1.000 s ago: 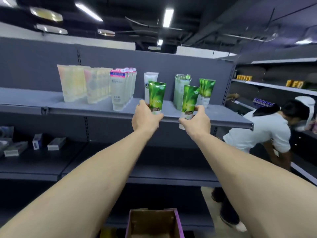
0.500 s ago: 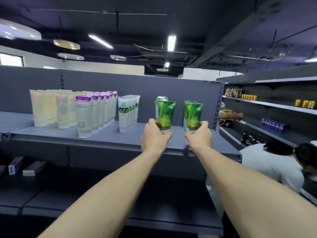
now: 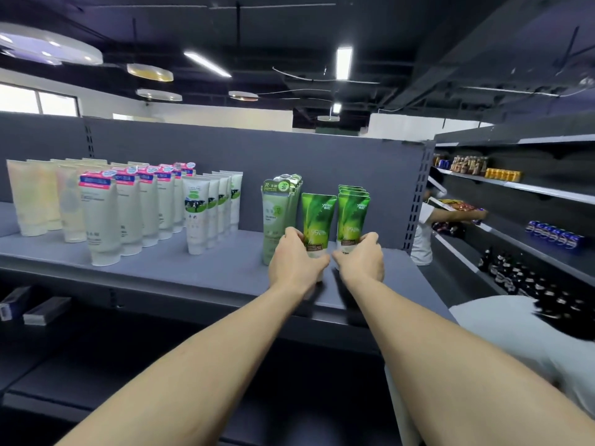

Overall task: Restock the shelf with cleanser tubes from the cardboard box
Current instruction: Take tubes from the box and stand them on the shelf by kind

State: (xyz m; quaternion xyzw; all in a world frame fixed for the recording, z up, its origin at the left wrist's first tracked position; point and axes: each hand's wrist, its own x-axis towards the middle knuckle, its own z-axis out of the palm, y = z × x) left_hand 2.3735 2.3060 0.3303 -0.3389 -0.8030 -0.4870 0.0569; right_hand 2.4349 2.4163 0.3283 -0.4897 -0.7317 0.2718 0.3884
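Note:
Two bright green cleanser tubes stand upright side by side on the grey shelf, near its right end. My left hand grips the base of the left green tube. My right hand grips the base of the right green tube, which stands at the front of a short row of the same tubes. A row of pale green tubes stands just left of my left hand. The cardboard box is out of view.
Further left on the shelf stand rows of white tubes, pink-capped tubes and pale yellow tubes. A person in a white shirt bends low at the right. Another person works at the side shelving.
Both hands have pushed the two green tubes further onto the shelf, up against the row of green tubes. My view has risen; the box has dropped out of sight.

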